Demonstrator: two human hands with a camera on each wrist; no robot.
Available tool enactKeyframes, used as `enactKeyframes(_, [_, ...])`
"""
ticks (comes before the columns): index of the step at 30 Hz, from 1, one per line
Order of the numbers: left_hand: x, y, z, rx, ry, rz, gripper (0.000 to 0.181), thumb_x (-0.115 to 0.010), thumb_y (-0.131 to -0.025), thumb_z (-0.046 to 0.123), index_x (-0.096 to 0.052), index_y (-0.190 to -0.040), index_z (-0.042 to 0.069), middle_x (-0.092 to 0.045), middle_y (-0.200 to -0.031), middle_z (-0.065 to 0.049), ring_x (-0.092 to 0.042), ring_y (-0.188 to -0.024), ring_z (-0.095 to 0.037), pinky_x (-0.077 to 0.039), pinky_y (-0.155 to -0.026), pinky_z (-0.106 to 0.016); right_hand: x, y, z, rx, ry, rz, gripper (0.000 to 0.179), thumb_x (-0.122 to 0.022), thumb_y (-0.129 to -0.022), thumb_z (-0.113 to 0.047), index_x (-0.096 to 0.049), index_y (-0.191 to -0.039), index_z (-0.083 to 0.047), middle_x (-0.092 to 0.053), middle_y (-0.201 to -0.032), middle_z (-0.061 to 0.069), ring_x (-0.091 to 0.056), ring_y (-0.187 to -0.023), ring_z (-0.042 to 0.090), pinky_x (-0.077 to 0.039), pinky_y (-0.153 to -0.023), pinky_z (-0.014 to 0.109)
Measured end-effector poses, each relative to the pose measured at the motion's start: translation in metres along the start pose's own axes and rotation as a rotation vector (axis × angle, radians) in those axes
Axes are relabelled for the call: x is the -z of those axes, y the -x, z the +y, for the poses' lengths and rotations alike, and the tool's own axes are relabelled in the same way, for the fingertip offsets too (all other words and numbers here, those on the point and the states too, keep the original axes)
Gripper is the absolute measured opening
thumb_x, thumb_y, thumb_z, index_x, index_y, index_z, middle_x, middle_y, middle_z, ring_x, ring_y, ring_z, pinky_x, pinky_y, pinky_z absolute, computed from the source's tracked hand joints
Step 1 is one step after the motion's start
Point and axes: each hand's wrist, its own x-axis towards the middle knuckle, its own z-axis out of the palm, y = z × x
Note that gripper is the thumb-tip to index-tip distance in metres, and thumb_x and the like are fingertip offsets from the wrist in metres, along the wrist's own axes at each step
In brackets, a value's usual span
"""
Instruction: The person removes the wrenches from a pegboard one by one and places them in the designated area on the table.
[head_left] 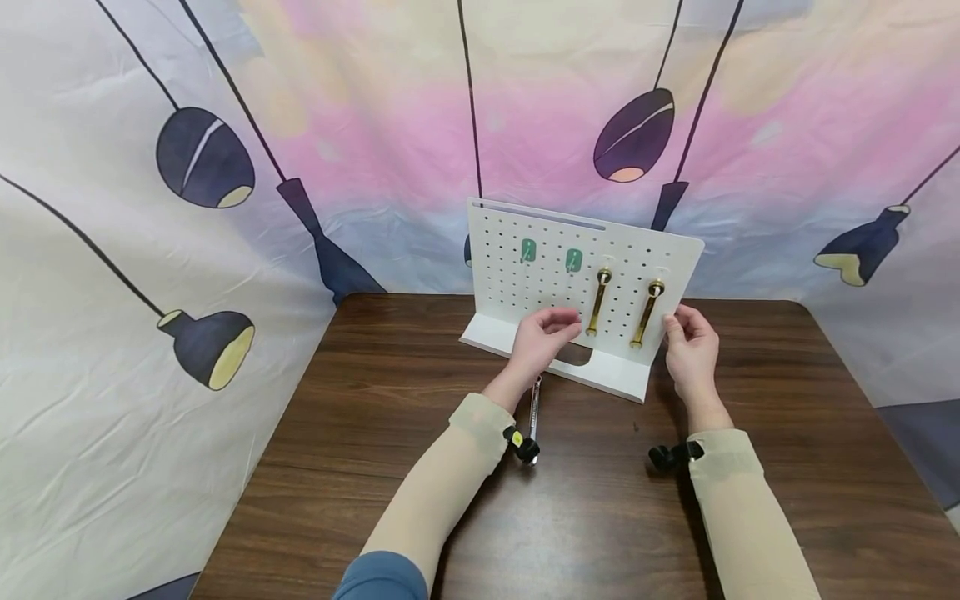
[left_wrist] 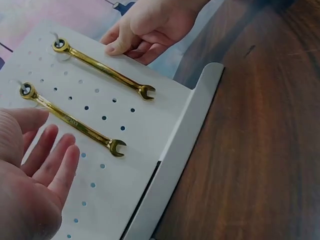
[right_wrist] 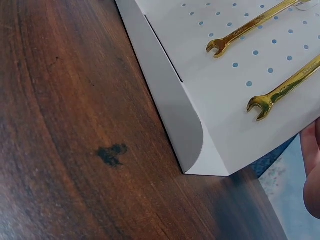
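Pegboard (head_left: 551, 292), white and upright on its own foot, stands on the brown worktop (head_left: 600, 517) toward the far edge, set at a slant so that its right end comes closer to the near edge than its left end. Two gold wrenches hang from pale hooks on its right half: the left gold wrench (head_left: 598, 308) near the middle, the right gold wrench (head_left: 647, 315) near the board's right edge, both with forked ends down. On the left half sit two green labels (head_left: 528, 250), side by side near the top edge.

The person's right hand (head_left: 692, 350) pinches the board's right edge, thumb on the front face, fingers bent behind it. The left hand (head_left: 542, 337) is in front of the board's lower part, just beside the left gold wrench, its fingers loosely bent and slightly spread, holding nothing; whether its thumb touches that wrench cannot be told.

A silver wrench (head_left: 535, 408) lies on the worktop before the board's front edge, partly hidden by the left wrist. A dark mark (right_wrist: 112, 154) shows on the wood near the board's right front corner. Behind the worktop's far edge hangs a cloth (head_left: 390, 125) printed with lamps.
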Motion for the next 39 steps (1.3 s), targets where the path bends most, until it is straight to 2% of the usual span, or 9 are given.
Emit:
enactKeyframes(5, [-0.008, -0.011, 0.003, -0.016, 0.025, 0.031, 0.028, -0.08, -0.094, -0.001, -0.077, -0.121, 0.002, -0.079, -0.11, -0.004, -0.074, -0.101, -0.014, -0.062, -0.09, -0.027, 0.0, 0.001, 0.0, 0.01, -0.009, 0.001, 0.024, -0.068, -0.107, -0.012, -0.068, -0.123, 0.005, -0.057, -0.087, -0.008, -0.054, -0.083, 0.008, -0.05, -0.074, 0.016])
enactKeyframes(12, [-0.018, -0.021, 0.006, -0.041, 0.06, 0.04, 0.032, -0.08, -0.093, -0.004, -0.076, -0.124, 0.002, -0.079, -0.112, -0.007, -0.074, -0.103, -0.014, -0.061, -0.093, -0.027, 0.0, 0.002, 0.0, 0.012, -0.009, 0.006, 0.018, -0.068, -0.107, -0.013, -0.072, -0.119, -0.001, -0.058, -0.088, -0.009, -0.055, -0.084, 0.009, -0.051, -0.075, 0.017])
enactKeyframes(18, [-0.023, -0.025, 0.006, -0.06, 0.058, 0.048, 0.032, -0.079, -0.094, -0.004, -0.075, -0.125, 0.0, -0.078, -0.116, -0.01, -0.074, -0.104, -0.013, -0.06, -0.094, -0.026, 0.001, 0.002, 0.001, 0.029, -0.005, 0.007, 0.021, -0.067, -0.107, -0.012, -0.069, -0.12, 0.005, -0.057, -0.088, -0.009, -0.054, -0.082, 0.008, -0.049, -0.072, 0.014])
enactKeyframes(22, [-0.026, -0.028, 0.005, -0.067, 0.047, 0.044, 0.03, -0.079, -0.094, -0.003, -0.075, -0.124, 0.0, -0.078, -0.115, -0.009, -0.073, -0.103, -0.012, -0.06, -0.094, -0.025, 0.001, 0.001, 0.002, 0.036, -0.03, 0.016, 0.016, -0.067, -0.107, -0.01, -0.071, -0.117, 0.001, -0.058, -0.087, -0.007, -0.054, -0.081, 0.007, -0.05, -0.071, 0.015])
enactKeyframes(26, [-0.03, -0.03, 0.005, -0.061, 0.06, 0.043, 0.03, -0.079, -0.094, -0.005, -0.074, -0.124, -0.002, -0.078, -0.114, -0.01, -0.073, -0.1, -0.009, -0.06, -0.094, -0.025, 0.001, 0.003, -0.001, 0.023, -0.035, 0.01, 0.018, -0.067, -0.107, -0.01, -0.07, -0.119, 0.004, -0.058, -0.087, -0.008, -0.054, -0.082, 0.007, -0.051, -0.073, 0.016])
enactKeyframes(32, [-0.034, -0.032, 0.003, -0.043, 0.075, 0.057, 0.029, -0.08, -0.093, -0.005, -0.075, -0.122, -0.002, -0.078, -0.114, -0.009, -0.072, -0.099, -0.009, -0.06, -0.093, -0.025, 0.0, 0.014, -0.027, -0.014, -0.005, -0.02, 0.026, -0.062, -0.108, -0.005, -0.064, -0.126, 0.013, -0.056, -0.086, -0.01, -0.053, -0.083, 0.005, -0.053, -0.077, 0.02])
enactKeyframes(39, [-0.038, -0.033, 0.002, -0.015, 0.1, 0.065, 0.029, -0.08, -0.091, -0.007, -0.076, -0.12, -0.002, -0.077, -0.115, -0.008, -0.073, -0.101, -0.014, -0.06, -0.092, -0.026, 0.0, 0.014, -0.028, -0.026, -0.004, -0.023, 0.027, -0.063, -0.108, -0.006, -0.064, -0.127, 0.014, -0.057, -0.088, -0.01, -0.053, -0.084, 0.006, -0.053, -0.078, 0.019])
